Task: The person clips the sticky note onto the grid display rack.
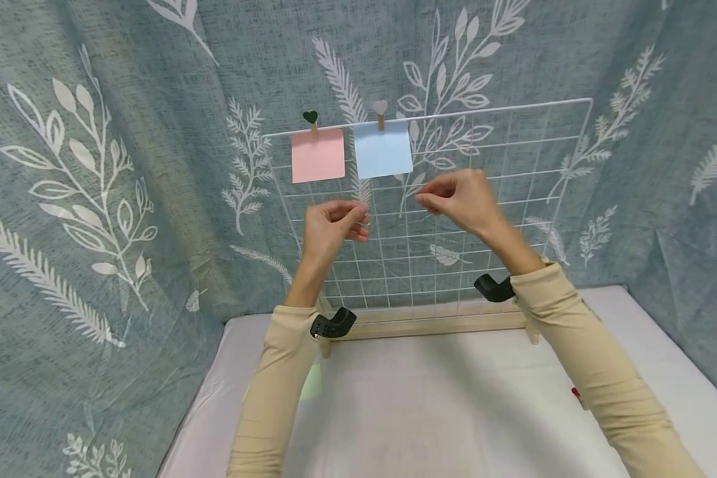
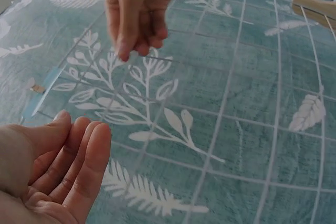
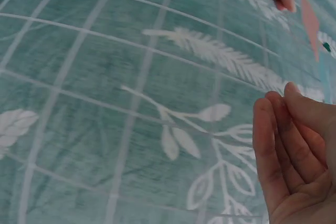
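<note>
My left hand point(image 1: 334, 229) hovers in front of the white wire grid point(image 1: 484, 111), below a pink paper square point(image 1: 318, 157). Its fingers are loosely bent, with nothing held between them, as the left wrist view shows. To the right, my right hand point(image 1: 465, 199) is raised just below and beside a light blue paper square point(image 1: 384, 151); its fingers are also relaxed and hold nothing. A wooden clip with a dark green heart point(image 1: 311, 117) fastens the pink square to the top wire. Another with a pale heart point(image 1: 380, 108) fastens the blue one.
A wooden base point(image 1: 430, 324) supports the grid on the white-covered table point(image 1: 406, 411). A light green paper point(image 1: 313, 383) lies partly behind the left sleeve. By the right sleeve lies a small clip with a red top point(image 1: 576, 393). Leaf-patterned curtain point(image 1: 173, 265) hangs behind.
</note>
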The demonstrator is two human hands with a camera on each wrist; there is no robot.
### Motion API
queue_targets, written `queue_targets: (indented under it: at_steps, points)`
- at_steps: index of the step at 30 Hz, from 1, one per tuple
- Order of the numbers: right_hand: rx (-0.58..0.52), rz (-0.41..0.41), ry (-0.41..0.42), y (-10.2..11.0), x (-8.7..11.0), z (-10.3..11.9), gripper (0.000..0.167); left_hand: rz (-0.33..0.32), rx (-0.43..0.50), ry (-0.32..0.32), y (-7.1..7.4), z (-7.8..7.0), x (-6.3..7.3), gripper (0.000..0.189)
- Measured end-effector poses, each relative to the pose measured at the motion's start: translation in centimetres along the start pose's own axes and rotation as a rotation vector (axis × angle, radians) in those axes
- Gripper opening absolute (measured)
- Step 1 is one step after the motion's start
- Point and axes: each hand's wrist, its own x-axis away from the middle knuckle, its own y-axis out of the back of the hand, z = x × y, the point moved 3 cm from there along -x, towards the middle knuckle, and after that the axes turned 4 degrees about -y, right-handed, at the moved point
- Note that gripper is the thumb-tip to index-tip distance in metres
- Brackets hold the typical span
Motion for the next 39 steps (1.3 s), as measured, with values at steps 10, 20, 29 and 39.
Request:
queue_targets:
  at_steps: [10,20,29,39]
  points:
    - [-0.006,0.037,-0.067,-0.5,2.5,-3.6,0.018,-0.037,-0.044,0.068,2.1,1.8,1.5,0.023]
    - [0.007,0.064,-0.158,0.2,6.0,-6.5,0.021,-0.038,-0.09,0.147,3.7,4.2,2.9,0.029]
    - [0.044,0.126,-0.225,1.2,9.2,-9.1,0.022,-0.036,-0.102,0.169,4.8,5.9,4.3,0.026]
    - [0.034,0.155,-0.265,2.2,11.7,-11.5,0.024,-0.035,-0.167,0.243,6.2,8.3,6.3,0.029]
